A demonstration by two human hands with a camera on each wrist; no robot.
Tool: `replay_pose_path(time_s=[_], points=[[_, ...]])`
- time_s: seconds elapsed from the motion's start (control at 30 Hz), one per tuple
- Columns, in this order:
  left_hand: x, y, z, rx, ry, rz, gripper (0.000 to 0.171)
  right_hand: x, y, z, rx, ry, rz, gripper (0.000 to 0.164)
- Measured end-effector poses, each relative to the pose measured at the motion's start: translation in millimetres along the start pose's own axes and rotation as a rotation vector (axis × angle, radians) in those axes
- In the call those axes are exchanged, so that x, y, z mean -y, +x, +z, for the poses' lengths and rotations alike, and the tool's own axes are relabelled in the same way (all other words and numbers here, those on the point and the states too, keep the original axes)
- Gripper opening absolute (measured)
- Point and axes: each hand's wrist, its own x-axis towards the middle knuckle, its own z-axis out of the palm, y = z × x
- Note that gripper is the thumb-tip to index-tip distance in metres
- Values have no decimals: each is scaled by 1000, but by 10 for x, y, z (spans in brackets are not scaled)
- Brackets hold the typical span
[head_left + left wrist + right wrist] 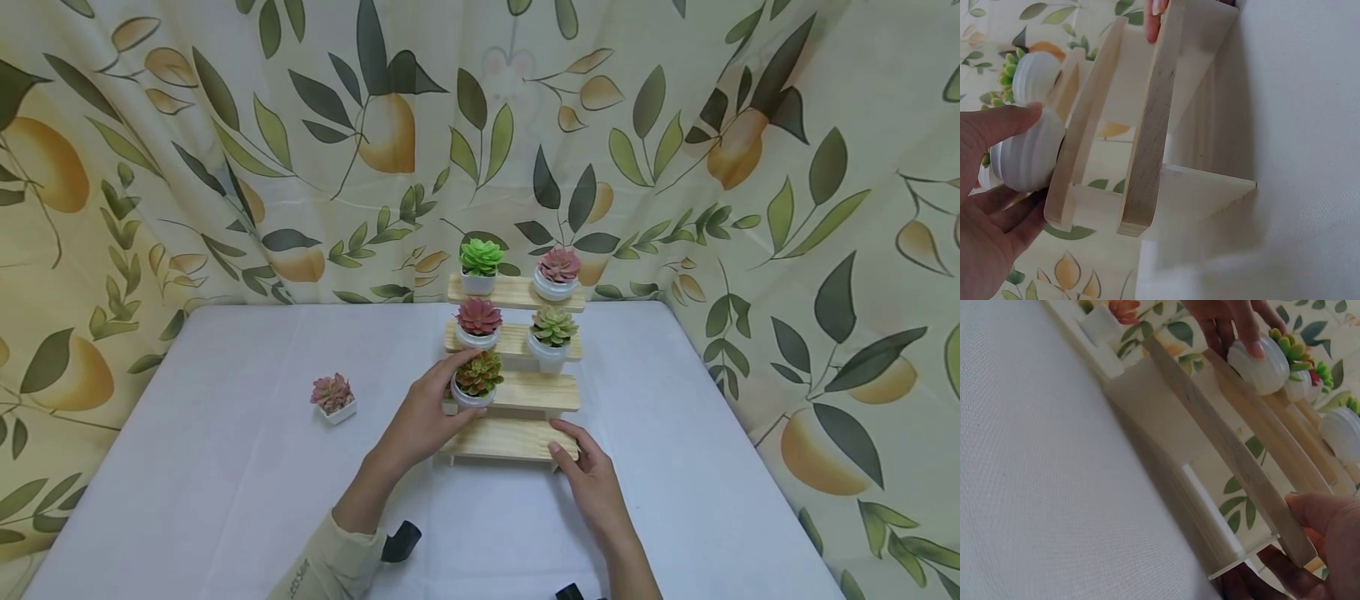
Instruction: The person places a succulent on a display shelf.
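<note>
My left hand (427,408) grips a green-and-brown succulent in a round white pot (477,379), thumb on the near side and fingers round the far side. In the left wrist view the ribbed white pot (1032,153) sits right at the edge of a wooden shelf board (1079,137), the third tier down. My right hand (592,475) holds the right end of the lowest board (498,439) of the tiered stand, thumb on top and fingers around its end, as the right wrist view shows at the board's corner (1297,540).
On the top tier stand a bright green succulent (480,265) and a pink one (557,273). Below them are a red succulent (478,322) and a pale green one (551,337). Another pink succulent in a square white pot (334,398) stands left on the white-covered table (247,483).
</note>
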Motion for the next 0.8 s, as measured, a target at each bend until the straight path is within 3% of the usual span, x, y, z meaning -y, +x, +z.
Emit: replay_pose_path(time_s=[0.4,0.8], points=[[31,-2,17,-7,8,37,87,-11,2,-5,4,4,-19,42],[20,-7,-1,-3,10,21,86,-9,7,1,10,17,-16,41]])
